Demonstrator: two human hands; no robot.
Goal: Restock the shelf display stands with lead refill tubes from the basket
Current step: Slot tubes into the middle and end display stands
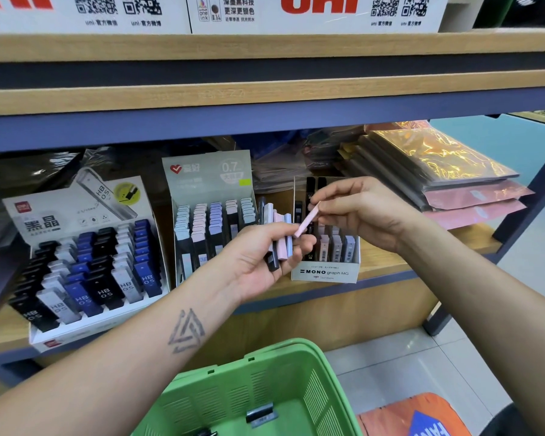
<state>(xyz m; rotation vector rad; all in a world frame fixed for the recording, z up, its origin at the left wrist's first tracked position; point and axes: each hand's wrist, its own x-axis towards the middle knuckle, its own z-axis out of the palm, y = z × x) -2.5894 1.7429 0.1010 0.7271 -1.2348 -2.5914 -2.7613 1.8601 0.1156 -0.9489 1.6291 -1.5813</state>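
My left hand [258, 256] grips a fanned bunch of lead refill tubes [279, 234], pink, pale blue, white and black, in front of the shelf. My right hand [356, 209] pinches one pink tube [307, 220] by its upper end, its lower end still touching the bunch. Right behind them stands the white MONO graph MG stand [324, 272] with several tubes in it. To its left is the grey 0.7 stand [211, 212], and further left the white HB 0.5 stand [85, 256]. The green basket [265, 388] sits below my arms with a few tubes at its bottom.
A wooden shelf board [384, 262] carries the stands. Stacked gold and pink plastic folders [438, 180] lie at the right. Another shelf with white uni boxes [296, 14] is overhead. A dark metal post [523, 196] stands at the right, an orange stool [412, 416] on the tiled floor.
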